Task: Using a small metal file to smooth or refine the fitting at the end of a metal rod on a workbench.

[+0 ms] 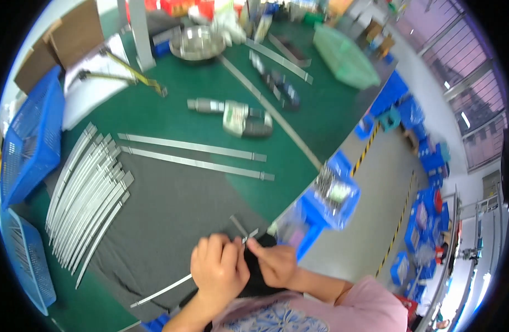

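Note:
Near the front edge of the table, my left hand [218, 265] is closed around a thin, flat metal strip [163, 290], which sticks out below it to the left. My right hand [275, 264] is closed too, its fingertips pinching the strip's other end beside the left fingers. Small metal pieces cross at that end; their exact form is hidden by the fingers. Two similar strips [193, 146] lie side by side ahead of my hands. A fanned stack of metal strips [88, 205] rests on the grey cloth [166, 221] to the left.
Beyond the strips lies a digital micrometer [246, 119] on the green tabletop [171, 119]. A metal bowl [197, 43] and a long ruler-like bar [271, 108] are farther back. Blue baskets [35, 138] line the left; a blue bin of small parts [334, 191] hangs at the right edge.

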`<control>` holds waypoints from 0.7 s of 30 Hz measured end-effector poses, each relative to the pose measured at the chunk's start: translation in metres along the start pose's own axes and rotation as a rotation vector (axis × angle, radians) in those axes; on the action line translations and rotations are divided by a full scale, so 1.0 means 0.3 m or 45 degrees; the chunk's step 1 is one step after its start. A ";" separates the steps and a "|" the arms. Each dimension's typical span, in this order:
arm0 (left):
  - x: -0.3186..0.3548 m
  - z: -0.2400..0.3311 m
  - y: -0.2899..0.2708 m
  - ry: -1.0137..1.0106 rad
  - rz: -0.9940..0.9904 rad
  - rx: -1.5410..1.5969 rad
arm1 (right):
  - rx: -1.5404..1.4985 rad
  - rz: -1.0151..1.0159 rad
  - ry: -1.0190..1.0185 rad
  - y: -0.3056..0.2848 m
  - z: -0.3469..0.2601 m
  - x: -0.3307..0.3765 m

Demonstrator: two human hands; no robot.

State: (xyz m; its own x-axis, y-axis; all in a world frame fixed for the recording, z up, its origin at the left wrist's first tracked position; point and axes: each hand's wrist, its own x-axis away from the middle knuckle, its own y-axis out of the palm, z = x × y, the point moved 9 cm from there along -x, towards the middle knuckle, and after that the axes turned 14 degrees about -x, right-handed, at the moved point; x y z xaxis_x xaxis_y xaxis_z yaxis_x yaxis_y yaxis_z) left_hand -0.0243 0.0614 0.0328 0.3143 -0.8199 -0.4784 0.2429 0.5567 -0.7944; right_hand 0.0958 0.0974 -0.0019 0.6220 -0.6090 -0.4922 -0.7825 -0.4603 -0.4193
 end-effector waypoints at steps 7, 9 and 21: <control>0.026 0.020 -0.001 0.014 0.062 0.043 | 0.122 -0.064 0.112 -0.030 -0.027 0.065; 0.019 0.028 -0.001 0.011 0.086 0.033 | 0.094 -0.040 0.098 -0.024 -0.013 -0.008; 0.009 0.024 0.002 0.013 0.109 0.011 | 0.055 -0.041 0.120 -0.040 -0.032 -0.051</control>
State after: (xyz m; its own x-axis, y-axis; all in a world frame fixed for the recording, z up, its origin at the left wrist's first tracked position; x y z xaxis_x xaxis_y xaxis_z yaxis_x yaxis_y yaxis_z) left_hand -0.0167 0.0603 0.0337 0.3248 -0.7706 -0.5484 0.2233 0.6259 -0.7472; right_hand 0.0952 0.1061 0.0180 0.6397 -0.6533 -0.4049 -0.7589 -0.4537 -0.4671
